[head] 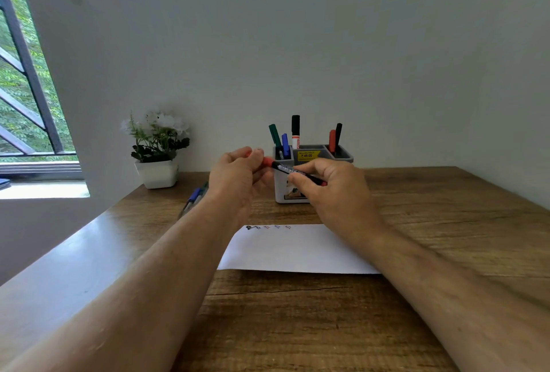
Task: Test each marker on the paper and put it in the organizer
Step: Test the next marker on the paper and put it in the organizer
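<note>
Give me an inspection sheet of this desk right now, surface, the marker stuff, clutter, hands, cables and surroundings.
Surface: wooden desk, grain visible, against a pale wall.
Job's things: white paper flat on the desk, five small test marks along its far edge; grey organizer behind it holding five capped markers; red-capped marker held in the air in front of it.
Clutter: spare markers lying on the desk at left, partly hidden by the left forearm.
Hands: left hand grips the marker's red cap end; right hand grips its barrel.
Cables: nothing seen.
Surroundings: potted white flowers at far left; barred window with greenery outside.
</note>
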### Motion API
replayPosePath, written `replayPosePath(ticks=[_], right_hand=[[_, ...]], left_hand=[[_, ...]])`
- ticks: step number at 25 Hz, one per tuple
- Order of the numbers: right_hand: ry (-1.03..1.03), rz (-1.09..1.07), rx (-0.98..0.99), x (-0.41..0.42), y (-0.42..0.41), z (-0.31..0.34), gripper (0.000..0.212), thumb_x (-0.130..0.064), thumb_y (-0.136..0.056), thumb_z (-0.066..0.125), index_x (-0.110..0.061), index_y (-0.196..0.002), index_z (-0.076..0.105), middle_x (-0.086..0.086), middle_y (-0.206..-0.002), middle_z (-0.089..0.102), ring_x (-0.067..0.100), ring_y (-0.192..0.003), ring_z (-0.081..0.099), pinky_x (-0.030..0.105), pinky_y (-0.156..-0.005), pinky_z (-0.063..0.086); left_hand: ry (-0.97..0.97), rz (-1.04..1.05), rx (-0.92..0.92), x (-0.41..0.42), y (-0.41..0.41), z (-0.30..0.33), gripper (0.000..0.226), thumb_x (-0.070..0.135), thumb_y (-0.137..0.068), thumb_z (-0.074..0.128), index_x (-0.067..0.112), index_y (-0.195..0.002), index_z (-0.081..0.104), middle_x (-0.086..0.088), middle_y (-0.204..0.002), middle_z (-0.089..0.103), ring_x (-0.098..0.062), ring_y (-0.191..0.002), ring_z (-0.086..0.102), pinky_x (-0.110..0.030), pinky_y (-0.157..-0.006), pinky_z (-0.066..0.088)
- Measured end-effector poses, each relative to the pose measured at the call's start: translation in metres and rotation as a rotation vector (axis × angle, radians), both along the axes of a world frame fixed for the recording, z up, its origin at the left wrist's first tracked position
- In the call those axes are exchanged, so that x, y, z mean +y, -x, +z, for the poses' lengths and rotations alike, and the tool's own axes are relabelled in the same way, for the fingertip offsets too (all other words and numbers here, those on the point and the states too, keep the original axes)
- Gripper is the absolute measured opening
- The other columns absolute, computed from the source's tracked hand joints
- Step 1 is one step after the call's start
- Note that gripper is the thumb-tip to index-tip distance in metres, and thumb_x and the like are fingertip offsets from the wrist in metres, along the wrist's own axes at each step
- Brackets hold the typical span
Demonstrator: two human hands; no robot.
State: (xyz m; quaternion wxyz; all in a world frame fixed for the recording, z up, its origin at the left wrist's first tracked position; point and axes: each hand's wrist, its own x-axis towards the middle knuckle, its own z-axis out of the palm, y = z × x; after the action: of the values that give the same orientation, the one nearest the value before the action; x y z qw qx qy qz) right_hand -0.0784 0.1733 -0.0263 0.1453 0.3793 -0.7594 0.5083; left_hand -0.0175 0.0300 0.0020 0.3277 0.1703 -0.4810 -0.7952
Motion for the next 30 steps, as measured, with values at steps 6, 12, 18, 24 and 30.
replayPosePath(ticks=[6, 12, 18, 24, 30], right_hand=[[0.014, 0.005, -0.04, -0.005, -0.002, 0.002, 0.021, -0.041, -0.091, 0.063, -0.023, -0.097, 0.072, -0.01, -0.088, 0.071, 0.003, -0.082, 0.065, 0.024, -0.069, 0.057], [-0.033, 0.018, -0.121, -0.005, 0.001, 0.002, 0.021, -0.044, -0.092, 0.061, -0.025, -0.098, 0.069, -0.011, -0.09, 0.07, 0.002, -0.079, 0.063, 0.019, -0.062, 0.049], [-0.071, -0.072, -0.214, -0.004, 0.006, -0.002, 0.027, -0.031, -0.088, 0.07, -0.026, -0.11, 0.056, -0.006, -0.1, 0.066, 0.006, -0.086, 0.063, 0.018, -0.062, 0.05], [-0.099, -0.142, -0.249, -0.003, 0.007, -0.003, 0.038, -0.006, -0.085, 0.067, -0.025, -0.103, 0.039, 0.004, -0.111, 0.056, 0.018, -0.097, 0.063, 0.017, -0.06, 0.05], [-0.196, -0.087, -0.211, -0.003, 0.0, 0.001, 0.032, -0.01, -0.086, 0.064, -0.026, -0.102, 0.041, -0.001, -0.09, 0.055, 0.01, -0.077, 0.057, 0.024, -0.063, 0.051]], left_hand=[[-0.059, 0.017, 0.031, 0.004, 0.004, 0.0, 0.027, 0.006, -0.095, 0.057, 0.012, -0.121, 0.053, -0.017, -0.103, 0.07, -0.021, -0.083, 0.069, -0.029, -0.066, 0.058], [0.078, 0.005, -0.027, 0.014, 0.008, 0.0, 0.045, -0.002, -0.09, 0.062, 0.019, -0.125, 0.045, -0.018, -0.114, 0.063, -0.026, -0.092, 0.07, -0.036, -0.073, 0.061], [0.412, 0.245, 0.08, 0.018, 0.0, 0.006, 0.047, -0.003, -0.089, 0.063, 0.024, -0.121, 0.041, -0.004, -0.099, 0.069, -0.014, -0.088, 0.071, -0.034, -0.08, 0.06], [0.692, 0.48, 0.316, 0.012, -0.003, 0.015, 0.044, 0.0, -0.09, 0.064, 0.028, -0.116, 0.042, 0.001, -0.102, 0.068, -0.009, -0.09, 0.069, -0.034, -0.085, 0.057], [0.846, 0.531, 0.284, 0.002, 0.021, 0.026, 0.041, 0.004, -0.091, 0.062, 0.029, -0.121, 0.046, 0.004, -0.104, 0.067, -0.002, -0.088, 0.068, -0.024, -0.081, 0.056]])
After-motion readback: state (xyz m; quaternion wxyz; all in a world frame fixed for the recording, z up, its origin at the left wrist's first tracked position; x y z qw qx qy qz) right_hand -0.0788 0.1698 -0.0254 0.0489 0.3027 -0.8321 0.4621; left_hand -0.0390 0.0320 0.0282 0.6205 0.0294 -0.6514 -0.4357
